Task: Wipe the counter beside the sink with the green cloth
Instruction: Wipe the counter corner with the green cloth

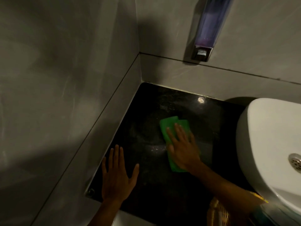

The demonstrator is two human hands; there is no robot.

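The green cloth [169,126] lies folded flat on the black speckled counter [162,105], left of the white sink [267,128]. My right hand [182,145] presses flat on top of the cloth with fingers spread, covering its middle; green shows beyond the fingertips and beside the wrist. My left hand [117,173] rests palm down on the counter near its left edge, fingers apart, holding nothing.
Grey walls close the counter on the left and back, meeting in a corner. A soap dispenser [206,28] with purple liquid hangs on the back wall. The sink's drain [295,160] shows at the right. A woven yellowish object [218,212] sits at the counter's front.
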